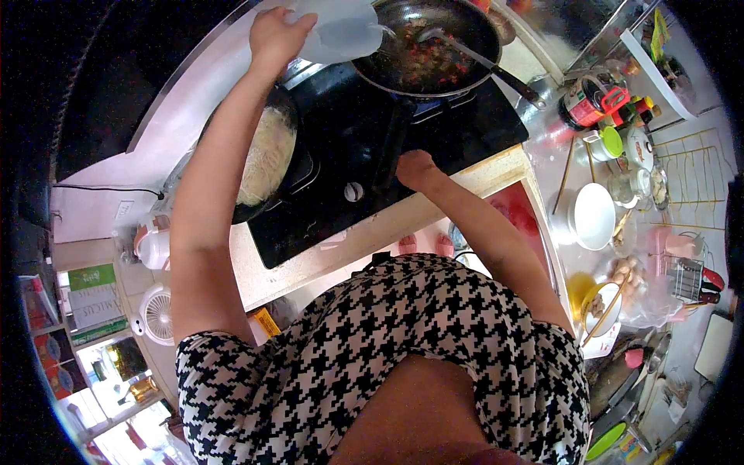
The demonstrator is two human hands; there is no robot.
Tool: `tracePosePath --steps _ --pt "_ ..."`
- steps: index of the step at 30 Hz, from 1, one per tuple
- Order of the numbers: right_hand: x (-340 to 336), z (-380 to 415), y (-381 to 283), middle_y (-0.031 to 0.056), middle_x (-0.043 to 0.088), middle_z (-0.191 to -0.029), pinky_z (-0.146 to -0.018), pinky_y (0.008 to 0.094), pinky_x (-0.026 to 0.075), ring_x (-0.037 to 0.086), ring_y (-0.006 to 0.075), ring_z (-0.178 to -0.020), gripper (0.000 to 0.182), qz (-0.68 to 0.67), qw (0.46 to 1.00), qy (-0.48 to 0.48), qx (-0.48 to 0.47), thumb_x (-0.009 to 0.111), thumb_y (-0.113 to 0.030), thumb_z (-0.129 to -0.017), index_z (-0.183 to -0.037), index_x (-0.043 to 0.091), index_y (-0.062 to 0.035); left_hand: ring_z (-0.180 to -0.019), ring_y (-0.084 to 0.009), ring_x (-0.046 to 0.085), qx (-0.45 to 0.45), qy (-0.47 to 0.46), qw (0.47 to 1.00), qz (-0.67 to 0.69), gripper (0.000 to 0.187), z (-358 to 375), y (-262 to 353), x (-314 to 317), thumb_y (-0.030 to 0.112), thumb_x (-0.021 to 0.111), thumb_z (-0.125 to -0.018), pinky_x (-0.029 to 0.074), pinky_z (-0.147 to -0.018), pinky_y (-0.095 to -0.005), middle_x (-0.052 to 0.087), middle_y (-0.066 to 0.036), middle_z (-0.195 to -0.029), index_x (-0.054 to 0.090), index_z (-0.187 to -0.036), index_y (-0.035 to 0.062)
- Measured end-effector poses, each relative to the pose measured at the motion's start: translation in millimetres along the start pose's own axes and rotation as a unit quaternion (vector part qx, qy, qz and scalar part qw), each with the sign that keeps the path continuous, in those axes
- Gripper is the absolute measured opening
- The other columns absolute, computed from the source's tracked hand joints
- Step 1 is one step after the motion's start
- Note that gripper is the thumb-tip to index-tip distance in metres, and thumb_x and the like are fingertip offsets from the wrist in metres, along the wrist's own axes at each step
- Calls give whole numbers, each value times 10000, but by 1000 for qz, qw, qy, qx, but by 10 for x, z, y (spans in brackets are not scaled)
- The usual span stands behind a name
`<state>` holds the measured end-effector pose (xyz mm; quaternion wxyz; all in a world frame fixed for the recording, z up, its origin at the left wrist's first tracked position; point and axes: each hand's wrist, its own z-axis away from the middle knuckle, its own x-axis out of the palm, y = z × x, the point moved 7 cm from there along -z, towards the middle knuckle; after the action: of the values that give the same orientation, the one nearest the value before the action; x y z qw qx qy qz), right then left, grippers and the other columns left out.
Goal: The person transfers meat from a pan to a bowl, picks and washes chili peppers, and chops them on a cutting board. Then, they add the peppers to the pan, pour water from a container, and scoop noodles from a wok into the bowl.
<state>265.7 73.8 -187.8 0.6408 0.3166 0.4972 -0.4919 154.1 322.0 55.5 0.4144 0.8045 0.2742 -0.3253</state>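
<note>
My left hand (280,37) grips a translucent plastic container (337,35), tilted with its mouth over the rim of a dark wok (372,75). Clear liquid seems to run from it. Chopped red and brown food (430,63) lies in the wok. A metal spatula (473,56) rests there, its black handle over the right rim. My right hand (417,170) is closed at the front of the black gas stove (473,128), beside the wok's dark handle (394,143). What its fingers hold is hidden. Below my left forearm, a second pan holds pale noodles (267,159).
A stove knob (353,191) shows left of my right hand. On the right counter stand a white bowl (593,215), a red-lidded jar (585,101), a green-lidded container (608,143) and a bowl with chopsticks (601,306). A white fan (157,314) is at left.
</note>
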Motion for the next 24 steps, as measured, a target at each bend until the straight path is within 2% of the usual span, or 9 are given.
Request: tracePosePath --steps 1,4,7,13,16,19,24 --pt "1 0 2 78 633 -762 -568 406 490 617 276 -701 235 -6 1000 2 0 408 -158 -808 -968 560 -77 -775 -191 571 29 10 999 -18 480 -9 42 -17 392 671 -658 448 -691 -287 589 -142 -878 600 -947 15" --pt "-45 25 -4 81 629 -741 -561 399 492 618 273 -686 225 -14 1000 21 -4 423 -151 -790 -951 563 -79 -792 -231 569 9 -3 997 -72 445 -16 179 -39 355 683 -657 447 -718 -305 579 -149 -902 599 -940 23" --pt "-77 43 -33 92 625 -719 -527 383 490 619 264 -657 203 13 999 45 -11 445 -150 -772 -920 566 -82 -775 -343 538 56 79 995 -24 361 15 288 -132 312 660 -634 443 -689 -395 555 -190 -813 582 -770 -13" --pt "-192 93 -75 95 622 -698 -496 369 489 620 256 -636 166 20 998 64 -16 462 -160 -771 -866 573 -82 -769 -341 530 41 72 997 -8 377 4 350 -155 309 670 -614 439 -669 -394 539 -185 -784 569 -778 -15" --pt "-184 77 -64 89 624 -700 -500 371 490 621 253 -639 165 23 998 50 -10 453 -159 -785 -861 577 -82 -755 -340 527 76 69 994 -28 366 -24 467 -176 299 666 -612 433 -650 -399 537 -183 -754 568 -778 -12" --pt "-172 60 -46 87 625 -704 -502 370 490 621 251 -640 167 17 999 39 0 448 -156 -792 -874 577 -88 -719 -346 514 123 103 987 -10 311 27 685 -285 270 659 -611 423 -630 -412 516 -178 -698 539 -692 -6" --pt "-192 38 -42 84 623 -700 -506 375 487 621 251 -647 172 10 999 47 10 449 -161 -794 -900 570 -101 -679 -353 487 150 84 985 -8 289 14 855 -293 225 651 -594 407 -611 -435 474 -174 -650 458 -576 10"
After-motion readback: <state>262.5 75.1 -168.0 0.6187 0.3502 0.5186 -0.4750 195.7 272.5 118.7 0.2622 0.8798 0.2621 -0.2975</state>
